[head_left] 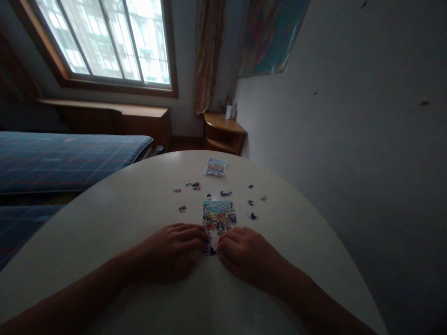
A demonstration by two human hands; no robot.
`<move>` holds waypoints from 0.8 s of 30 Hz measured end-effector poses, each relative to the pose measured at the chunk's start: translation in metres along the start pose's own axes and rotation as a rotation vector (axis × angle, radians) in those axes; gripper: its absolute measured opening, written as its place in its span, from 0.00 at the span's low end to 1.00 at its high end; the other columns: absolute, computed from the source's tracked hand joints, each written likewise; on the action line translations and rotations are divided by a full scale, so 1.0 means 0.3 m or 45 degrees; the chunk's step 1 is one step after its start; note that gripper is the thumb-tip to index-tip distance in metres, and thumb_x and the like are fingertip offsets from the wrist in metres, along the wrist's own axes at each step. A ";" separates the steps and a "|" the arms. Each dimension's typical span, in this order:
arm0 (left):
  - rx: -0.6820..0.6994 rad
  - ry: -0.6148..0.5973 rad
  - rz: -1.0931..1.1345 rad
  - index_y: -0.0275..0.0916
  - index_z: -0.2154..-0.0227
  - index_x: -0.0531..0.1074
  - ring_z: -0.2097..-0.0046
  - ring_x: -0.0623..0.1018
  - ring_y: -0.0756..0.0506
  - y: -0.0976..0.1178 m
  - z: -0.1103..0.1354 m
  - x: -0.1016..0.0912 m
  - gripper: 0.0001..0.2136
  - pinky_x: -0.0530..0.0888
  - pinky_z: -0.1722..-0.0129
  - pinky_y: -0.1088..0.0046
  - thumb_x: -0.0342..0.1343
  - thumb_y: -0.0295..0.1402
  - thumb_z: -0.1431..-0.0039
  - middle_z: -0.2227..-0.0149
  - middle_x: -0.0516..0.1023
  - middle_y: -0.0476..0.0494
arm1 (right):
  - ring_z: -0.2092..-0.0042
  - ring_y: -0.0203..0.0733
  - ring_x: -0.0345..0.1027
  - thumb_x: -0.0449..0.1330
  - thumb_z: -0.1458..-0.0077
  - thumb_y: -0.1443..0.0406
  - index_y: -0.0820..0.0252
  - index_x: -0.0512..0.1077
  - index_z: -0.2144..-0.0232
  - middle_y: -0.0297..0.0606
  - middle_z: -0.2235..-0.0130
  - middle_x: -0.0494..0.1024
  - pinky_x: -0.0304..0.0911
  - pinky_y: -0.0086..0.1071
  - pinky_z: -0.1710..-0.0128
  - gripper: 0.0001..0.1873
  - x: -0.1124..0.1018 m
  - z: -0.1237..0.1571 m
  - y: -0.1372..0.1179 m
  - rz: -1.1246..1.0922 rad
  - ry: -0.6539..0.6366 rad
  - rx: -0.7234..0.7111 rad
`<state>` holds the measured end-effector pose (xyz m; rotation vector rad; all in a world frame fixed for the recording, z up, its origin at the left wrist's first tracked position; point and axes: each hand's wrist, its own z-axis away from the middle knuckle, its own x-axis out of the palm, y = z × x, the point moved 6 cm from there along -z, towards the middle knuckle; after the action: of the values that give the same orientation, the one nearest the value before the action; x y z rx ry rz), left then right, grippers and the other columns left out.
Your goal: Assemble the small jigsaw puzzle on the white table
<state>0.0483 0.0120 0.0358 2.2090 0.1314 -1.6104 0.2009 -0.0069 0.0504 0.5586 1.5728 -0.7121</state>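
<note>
A partly joined jigsaw puzzle (220, 215) lies on the white table, its upper part full of small colourful figures and its lower part showing gaps. My left hand (174, 249) rests at its lower left edge, fingers stretched out and fingertips touching the dark pieces there. At the lower right edge is my right hand (242, 251), with curled fingers pressed together; whatever is under those fingertips is hidden. Loose puzzle pieces lie around the puzzle: a reddish piece (182, 209) to the left, a joined cluster (226, 193) above, and a dark piece (252, 216) to the right.
A small printed picture sheet or packet (215, 167) lies near the far side of the round table (139, 204). Several more pieces (195, 186) are at the upper left. Beyond stand a bed with a plaid mattress (70, 158) and a wooden corner shelf (223, 123).
</note>
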 end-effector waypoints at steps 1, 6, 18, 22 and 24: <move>-0.002 0.006 0.004 0.41 0.48 0.69 0.41 0.72 0.39 0.000 0.000 -0.001 0.19 0.72 0.41 0.58 0.55 0.28 0.45 0.43 0.73 0.41 | 0.59 0.44 0.72 0.55 0.38 0.68 0.62 0.72 0.64 0.40 0.60 0.79 0.65 0.39 0.57 0.06 -0.002 0.000 0.001 0.005 -0.004 0.006; 0.017 0.006 0.033 0.41 0.48 0.68 0.40 0.71 0.40 0.001 0.002 -0.001 0.19 0.71 0.41 0.60 0.55 0.28 0.44 0.43 0.73 0.41 | 0.59 0.44 0.71 0.55 0.37 0.67 0.62 0.72 0.65 0.41 0.60 0.79 0.65 0.38 0.57 0.06 -0.006 0.002 0.008 0.017 0.002 0.009; 0.003 -0.004 0.024 0.41 0.48 0.68 0.40 0.72 0.39 0.003 -0.002 -0.002 0.19 0.72 0.41 0.58 0.55 0.28 0.44 0.43 0.73 0.40 | 0.61 0.42 0.70 0.56 0.37 0.68 0.62 0.73 0.66 0.41 0.61 0.79 0.64 0.36 0.58 0.07 -0.010 0.004 0.004 0.004 0.046 -0.033; 0.004 0.003 0.046 0.42 0.47 0.68 0.41 0.72 0.40 0.008 -0.007 -0.011 0.20 0.72 0.42 0.59 0.55 0.27 0.45 0.43 0.73 0.41 | 0.61 0.41 0.70 0.56 0.37 0.68 0.62 0.74 0.66 0.40 0.61 0.79 0.63 0.36 0.59 0.07 -0.012 0.006 0.005 -0.003 0.071 -0.049; 0.000 -0.004 0.052 0.42 0.48 0.68 0.41 0.72 0.40 0.008 -0.007 -0.011 0.20 0.71 0.41 0.59 0.55 0.26 0.45 0.44 0.73 0.41 | 0.61 0.40 0.70 0.56 0.37 0.68 0.62 0.74 0.66 0.40 0.61 0.79 0.63 0.36 0.58 0.07 -0.006 0.008 0.009 -0.003 0.076 -0.051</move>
<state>0.0497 0.0111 0.0400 2.1950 0.0846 -1.5918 0.2047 -0.0066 0.0517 0.5527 1.6400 -0.6700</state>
